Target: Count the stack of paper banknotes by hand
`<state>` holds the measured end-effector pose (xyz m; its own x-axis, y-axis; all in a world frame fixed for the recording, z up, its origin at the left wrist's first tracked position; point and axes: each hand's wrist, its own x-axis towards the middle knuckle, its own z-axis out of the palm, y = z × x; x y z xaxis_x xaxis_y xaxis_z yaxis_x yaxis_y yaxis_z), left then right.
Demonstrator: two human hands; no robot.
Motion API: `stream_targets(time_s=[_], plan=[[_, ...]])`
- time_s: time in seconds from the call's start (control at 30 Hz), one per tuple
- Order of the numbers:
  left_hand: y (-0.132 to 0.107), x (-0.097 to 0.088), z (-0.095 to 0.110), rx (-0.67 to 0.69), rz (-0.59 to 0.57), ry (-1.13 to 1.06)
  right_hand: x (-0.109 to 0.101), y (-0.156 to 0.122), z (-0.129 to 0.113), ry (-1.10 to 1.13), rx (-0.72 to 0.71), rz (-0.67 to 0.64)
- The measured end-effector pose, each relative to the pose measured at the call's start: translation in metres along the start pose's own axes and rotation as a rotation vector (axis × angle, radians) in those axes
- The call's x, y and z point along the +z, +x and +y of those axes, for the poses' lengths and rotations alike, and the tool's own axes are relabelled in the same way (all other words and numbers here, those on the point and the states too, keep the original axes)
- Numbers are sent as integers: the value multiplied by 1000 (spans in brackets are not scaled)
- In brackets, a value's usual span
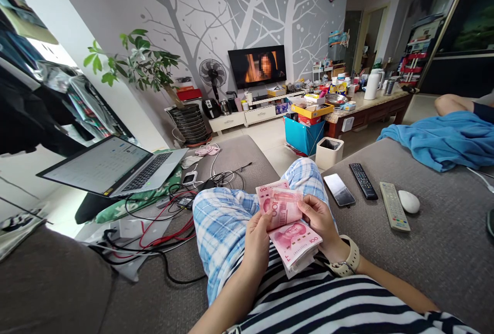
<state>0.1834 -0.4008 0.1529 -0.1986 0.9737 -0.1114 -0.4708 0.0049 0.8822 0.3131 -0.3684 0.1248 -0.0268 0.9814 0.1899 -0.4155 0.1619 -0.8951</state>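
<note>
Pink 100 banknotes are pinched between my two hands, some overlapping at different angles. My left hand grips their left side between thumb and fingers. At their right edge, my right hand has its thumb and fingers closed on a note. Just below them is a thick stack of the same banknotes, fanned a little at its lower edge, over my lap. Whether my right hand's lower fingers support this stack is hidden. A pale watch is on my right wrist.
On the sofa to my right lie a phone, a black remote, a beige remote and a white mouse. Left of me are an open laptop and tangled cables. A white bin stands ahead.
</note>
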Motion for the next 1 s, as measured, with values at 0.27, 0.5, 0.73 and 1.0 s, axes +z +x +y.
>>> stream_targets(time_s=[0.27,0.5,0.73,1.0], plan=[[-2,4,8,125,125,154,-1,1,2,-4,21,-2],[2,0,3,144,173,186,-2,1,4,5,26,-22],[-5,5,16,138,86,209,2,-3,-5,20,33,-12],[-5,6,17,153,106,237,3,-5,-8,15,43,-22]])
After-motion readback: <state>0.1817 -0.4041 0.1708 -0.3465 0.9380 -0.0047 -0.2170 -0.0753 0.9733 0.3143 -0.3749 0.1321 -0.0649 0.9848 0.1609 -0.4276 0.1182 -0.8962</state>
